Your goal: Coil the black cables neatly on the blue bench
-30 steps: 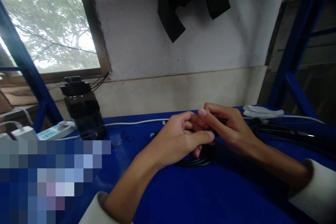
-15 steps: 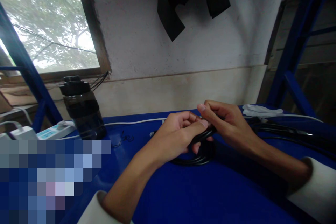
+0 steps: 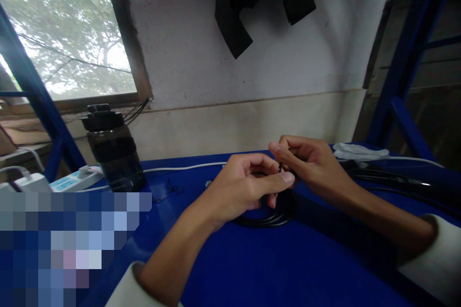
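My left hand (image 3: 248, 184) is curled round part of a coiled black cable (image 3: 266, 222), its thumb stretched toward my right hand. The lower loops of the coil show beneath the fingers, close over the blue tabletop (image 3: 273, 268). My right hand (image 3: 309, 158) is closed in a pinch beside the left fingertips. A thin black strand (image 3: 280, 167) sticks out between the two hands at the right fingertips; its kind is too small to tell. The fingers hide the rest of the strand and the upper part of the coil.
More black cable (image 3: 392, 178) lies in loops at the right, near a white cloth (image 3: 360, 151). A dark water bottle (image 3: 113, 153) and a white power strip (image 3: 77, 178) stand at the left. Thin black wire pieces (image 3: 171, 193) lie near the bottle. A white cord (image 3: 187, 167) runs along the back.
The thick cable bundle visible between my hands has dropped out of sight behind the fingers. My left thumb has stretched out to the right, and the thin black strand now shows at the right fingertips.
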### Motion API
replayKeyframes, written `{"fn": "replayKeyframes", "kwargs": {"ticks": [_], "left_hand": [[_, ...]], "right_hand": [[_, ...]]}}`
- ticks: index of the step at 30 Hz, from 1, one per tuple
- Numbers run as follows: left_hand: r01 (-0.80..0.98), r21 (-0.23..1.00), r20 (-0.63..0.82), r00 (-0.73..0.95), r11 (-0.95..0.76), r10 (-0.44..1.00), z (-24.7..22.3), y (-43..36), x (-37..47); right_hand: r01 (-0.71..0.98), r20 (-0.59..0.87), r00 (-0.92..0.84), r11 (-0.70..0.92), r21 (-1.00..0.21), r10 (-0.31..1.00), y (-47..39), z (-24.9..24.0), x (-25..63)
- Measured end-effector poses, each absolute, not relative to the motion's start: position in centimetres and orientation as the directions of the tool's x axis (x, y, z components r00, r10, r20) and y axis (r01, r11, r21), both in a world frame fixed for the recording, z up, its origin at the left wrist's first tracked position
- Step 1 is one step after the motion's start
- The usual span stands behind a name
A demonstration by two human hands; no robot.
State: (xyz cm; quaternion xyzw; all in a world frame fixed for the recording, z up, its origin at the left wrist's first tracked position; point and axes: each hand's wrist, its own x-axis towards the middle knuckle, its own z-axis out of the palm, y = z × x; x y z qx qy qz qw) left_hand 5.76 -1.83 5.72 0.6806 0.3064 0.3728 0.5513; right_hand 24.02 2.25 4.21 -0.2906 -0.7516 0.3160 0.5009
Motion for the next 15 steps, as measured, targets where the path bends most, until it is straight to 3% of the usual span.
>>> {"fn": "replayKeyframes", "kwargs": {"ticks": [9,15], "left_hand": [[-0.046,0.974,0.212,0.518,-0.22,0.829,5.55,-1.45,5.26],[-0.03,0.986,0.155,0.488,-0.161,0.859,6.16,-2.07,5.54]], "right_hand": [[0.159,0.503,-0.43,0.611,-0.775,0.75,2.31,5.05,24.29],[0.194,0.426,-0.491,0.572,-0.797,0.76,2.38,4.89,24.74]]}}
